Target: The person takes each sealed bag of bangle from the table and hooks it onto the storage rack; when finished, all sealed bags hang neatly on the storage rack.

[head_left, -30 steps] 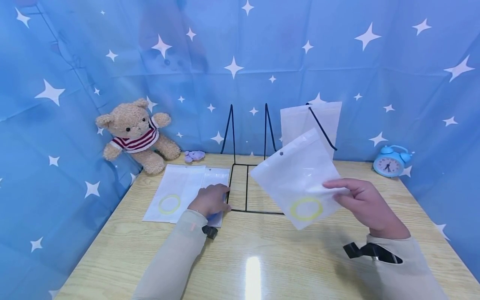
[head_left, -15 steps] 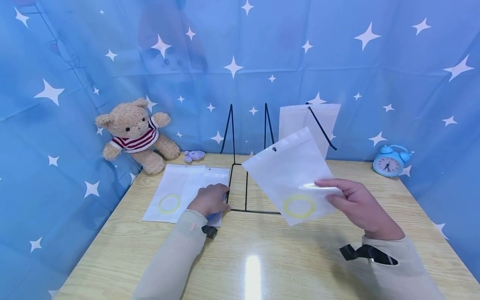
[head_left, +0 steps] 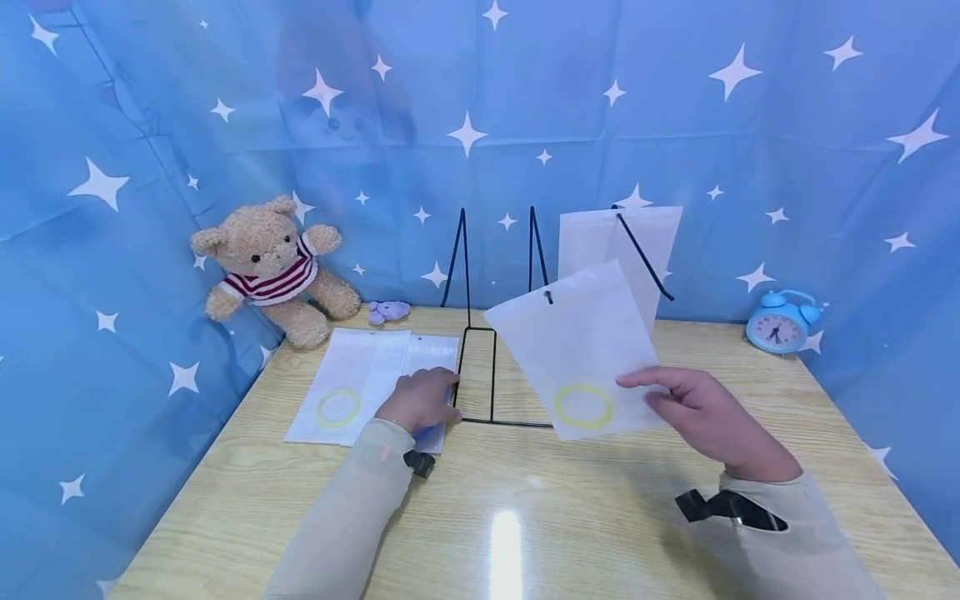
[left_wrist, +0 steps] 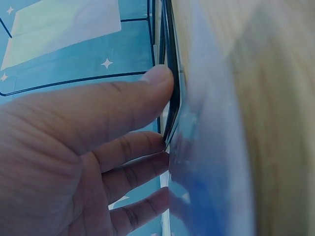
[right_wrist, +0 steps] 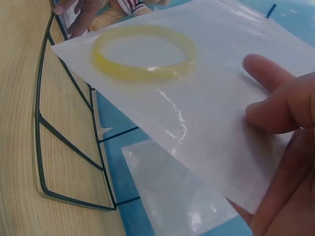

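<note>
My right hand (head_left: 701,417) holds a white plastic zip bag (head_left: 577,342) by its lower right edge. A yellow ring (right_wrist: 142,53) shows through the bag's front. The bag tilts, with its punched hole at the tip of the black wire rack's (head_left: 493,375) middle hook (head_left: 533,250); whether the tip is through the hole is hard to tell. My left hand (head_left: 422,400) grips the rack's left base wire, with the thumb (left_wrist: 158,77) against the black wire in the left wrist view. Another white bag (head_left: 618,242) hangs on the rack's right hook (head_left: 645,257).
Left of the rack lie a flat bag (head_left: 360,358) with a yellow ring and another bag (head_left: 435,350), partly under my left hand. A teddy bear (head_left: 262,267), a small purple toy (head_left: 388,312) and a blue alarm clock (head_left: 780,323) stand along the table's back.
My right hand has moved left with the zip bag, which now hangs more upright, its hole at the middle hook's tip. The left hand has stayed in place.
</note>
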{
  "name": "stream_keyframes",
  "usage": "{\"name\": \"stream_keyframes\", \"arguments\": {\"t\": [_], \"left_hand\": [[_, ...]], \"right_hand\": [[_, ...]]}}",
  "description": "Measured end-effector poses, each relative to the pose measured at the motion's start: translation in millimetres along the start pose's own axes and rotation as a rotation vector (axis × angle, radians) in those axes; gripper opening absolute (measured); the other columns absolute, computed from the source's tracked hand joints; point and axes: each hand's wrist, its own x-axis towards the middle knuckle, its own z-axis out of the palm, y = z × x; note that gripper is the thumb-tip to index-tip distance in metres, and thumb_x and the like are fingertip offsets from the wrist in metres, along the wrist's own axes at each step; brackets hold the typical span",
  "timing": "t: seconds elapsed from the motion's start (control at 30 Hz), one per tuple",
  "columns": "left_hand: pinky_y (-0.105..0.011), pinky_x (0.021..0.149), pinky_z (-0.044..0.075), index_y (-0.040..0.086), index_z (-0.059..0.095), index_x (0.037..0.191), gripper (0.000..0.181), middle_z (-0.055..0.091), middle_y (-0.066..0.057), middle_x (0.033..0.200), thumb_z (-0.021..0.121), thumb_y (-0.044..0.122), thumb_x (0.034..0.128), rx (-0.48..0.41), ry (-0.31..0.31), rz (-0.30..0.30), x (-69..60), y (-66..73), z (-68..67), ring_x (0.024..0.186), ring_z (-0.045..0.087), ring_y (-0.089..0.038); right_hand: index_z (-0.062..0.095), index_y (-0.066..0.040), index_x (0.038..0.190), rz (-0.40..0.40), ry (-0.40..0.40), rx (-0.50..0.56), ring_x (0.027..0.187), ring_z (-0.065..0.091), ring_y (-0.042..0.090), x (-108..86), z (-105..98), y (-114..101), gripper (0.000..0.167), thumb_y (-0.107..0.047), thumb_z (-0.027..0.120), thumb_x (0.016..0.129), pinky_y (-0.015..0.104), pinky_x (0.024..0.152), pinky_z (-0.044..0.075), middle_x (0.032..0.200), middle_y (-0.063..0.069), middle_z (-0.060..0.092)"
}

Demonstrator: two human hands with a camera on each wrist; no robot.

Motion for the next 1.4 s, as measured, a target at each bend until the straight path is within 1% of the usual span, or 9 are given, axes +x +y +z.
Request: {"name": "stream_keyframes", "arguments": {"t": [0.2, 0.4, 0.6, 0.77, 0.93, 1.1, 1.23, 1.33, 1.4], "left_hand": [[-0.064, 0.118, 0.036, 0.015, 0.06, 0.151, 0.07, 0.061, -0.008, 0.152, 0.087, 0.034, 0.0885, -0.005, 0.002, -0.001, -0.3, -0.1, 0.2, 0.141, 0.054, -0.037], [-0.064, 0.118, 0.035, 0.015, 0.06, 0.151, 0.07, 0.06, -0.008, 0.152, 0.087, 0.034, 0.0884, -0.005, 0.002, 0.001, -0.2, -0.5, 0.8, 0.141, 0.054, -0.037], [-0.065, 0.118, 0.036, 0.015, 0.059, 0.152, 0.071, 0.059, -0.008, 0.154, 0.085, 0.035, 0.0899, 0.02, -0.014, 0.013, 0.0, -0.2, -0.2, 0.142, 0.054, -0.038], [-0.065, 0.118, 0.035, 0.015, 0.059, 0.152, 0.071, 0.059, -0.008, 0.154, 0.086, 0.035, 0.0894, 0.023, -0.017, 0.015, 0.2, 0.5, -0.2, 0.142, 0.053, -0.038], [-0.066, 0.119, 0.034, 0.015, 0.059, 0.152, 0.071, 0.058, -0.008, 0.155, 0.085, 0.035, 0.0899, 0.023, -0.017, 0.014, 0.1, -0.1, -0.1, 0.143, 0.053, -0.038], [-0.066, 0.119, 0.034, 0.015, 0.059, 0.152, 0.071, 0.058, -0.008, 0.155, 0.086, 0.036, 0.0895, 0.022, -0.014, 0.015, 1.0, -1.1, 0.8, 0.143, 0.053, -0.038], [-0.066, 0.119, 0.034, 0.015, 0.059, 0.152, 0.071, 0.059, -0.008, 0.154, 0.086, 0.035, 0.0893, 0.018, -0.012, 0.017, 1.0, -0.8, 0.2, 0.142, 0.053, -0.038], [-0.066, 0.118, 0.035, 0.014, 0.059, 0.152, 0.071, 0.059, -0.008, 0.154, 0.086, 0.035, 0.0893, 0.019, -0.011, 0.02, 0.3, 0.3, -1.1, 0.141, 0.054, -0.038], [-0.066, 0.117, 0.035, 0.013, 0.059, 0.151, 0.071, 0.059, -0.009, 0.153, 0.086, 0.035, 0.089, 0.018, -0.01, 0.023, 0.2, 0.8, -1.9, 0.141, 0.054, -0.038]], "right_hand": [[0.064, -0.017, 0.143, 0.004, -0.104, 0.02, 0.051, 0.038, 0.007, 0.8, 1.8, 2.9, 0.047, 0.007, 0.053, 0.105, 0.028, 0.05, 0.046, 0.137, 0.016, 0.059], [0.05, -0.015, 0.156, 0.021, -0.201, 0.117, 0.08, 0.063, 0.009, 1.0, 2.2, 4.4, 0.055, 0.009, 0.047, 0.106, 0.038, 0.077, 0.066, 0.158, 0.023, 0.041], [0.05, -0.015, 0.156, 0.028, -0.201, 0.135, 0.108, 0.07, 0.019, 2.2, 3.5, 7.3, 0.058, 0.012, 0.044, 0.104, 0.039, 0.076, 0.066, 0.158, 0.026, 0.042], [0.054, -0.013, 0.153, 0.017, -0.15, 0.1, 0.092, 0.071, 0.015, 2.5, 4.4, 8.0, 0.058, 0.014, 0.046, 0.102, 0.036, 0.074, 0.066, 0.156, 0.026, 0.047], [0.055, -0.012, 0.152, 0.005, -0.097, 0.059, 0.051, 0.041, 0.013, 2.7, 4.7, 7.3, 0.057, 0.014, 0.047, 0.102, 0.034, 0.075, 0.065, 0.1, 0.015, 0.064], [0.054, -0.011, 0.151, 0.037, -0.09, 0.076, 0.053, 0.041, 0.018, 3.5, 5.4, 6.5, 0.053, 0.012, 0.045, 0.104, 0.034, 0.077, 0.066, 0.07, 0.005, 0.046], [0.052, -0.016, 0.152, 0.086, -0.109, 0.066, 0.063, 0.047, 0.019, 5.0, 6.3, 6.1, 0.052, 0.008, 0.045, 0.106, 0.033, 0.078, 0.065, 0.08, 0.012, 0.05], [0.051, -0.019, 0.154, 0.1, -0.116, 0.031, 0.085, 0.067, 0.017, 6.2, 7.2, 7.7, 0.053, 0.007, 0.045, 0.108, 0.032, 0.077, 0.065, 0.12, 0.025, 0.06], [0.05, -0.019, 0.155, 0.102, -0.119, 0.025, 0.097, 0.074, 0.021, 6.9, 8.1, 8.9, 0.053, 0.006, 0.044, 0.108, 0.032, 0.077, 0.065, 0.15, 0.026, 0.05]]}}
